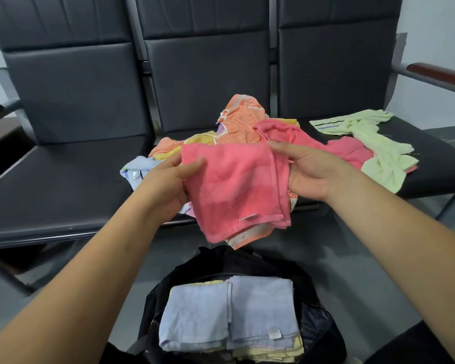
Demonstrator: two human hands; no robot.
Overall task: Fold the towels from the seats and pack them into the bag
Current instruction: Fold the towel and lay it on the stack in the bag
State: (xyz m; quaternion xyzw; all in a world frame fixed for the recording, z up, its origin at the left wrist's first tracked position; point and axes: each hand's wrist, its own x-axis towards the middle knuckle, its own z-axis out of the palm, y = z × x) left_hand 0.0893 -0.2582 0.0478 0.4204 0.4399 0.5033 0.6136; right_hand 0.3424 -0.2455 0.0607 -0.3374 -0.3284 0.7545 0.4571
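Note:
A folded pink towel (pixel 234 190) hangs between my hands above the front edge of the middle seat. My left hand (pixel 166 185) pinches its left edge with the thumb on top. My right hand (pixel 307 172) grips its right edge. Behind it, a heap of orange and yellow towels (pixel 237 122) lies on the middle seat, with a light blue towel (pixel 134 172) at the heap's left. A second pink towel (pixel 334 145) and a pale green towel (pixel 373 145) lie on the right seat. Below, the open black bag (pixel 315 319) holds folded light blue towels (pixel 229 311) on top of yellowish ones.
A row of three black padded seats (pixel 63 179) stands ahead, with metal and dark wood armrests (pixel 439 74) at both ends. The bag sits on the grey floor (pixel 365 271) just in front of the middle seat.

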